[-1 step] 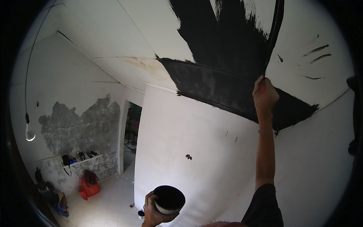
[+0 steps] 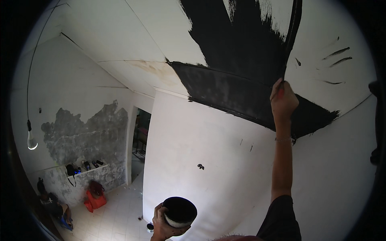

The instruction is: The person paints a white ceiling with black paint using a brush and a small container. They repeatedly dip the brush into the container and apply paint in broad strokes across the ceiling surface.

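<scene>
My raised right hand (image 2: 284, 101) grips a small brush (image 2: 280, 90) with reddish colour on it, at the edge of the black paint (image 2: 241, 52) on the white ceiling. The brush tip is hard to make out against the dark paint. The black patch reaches down to the top of the wall and has ragged edges. Low in the middle, my left hand (image 2: 163, 225) is wrapped round a round tub (image 2: 180, 220) with a pale side and a dark inside. A few thin black strokes (image 2: 339, 52) mark the ceiling to the right.
A bulb (image 2: 32, 140) hangs at the left. A shelf (image 2: 92, 171) with small items runs along the patchy wall. Below sit a red bag (image 2: 95, 201) and a seated person (image 2: 54, 207). A doorway (image 2: 140, 136) opens beside the white wall (image 2: 205, 140). A small can (image 2: 150, 227) stands on the floor.
My right hand and the brush have shifted very slightly to the right along the paint edge. My left hand and the tub look unmoved.
</scene>
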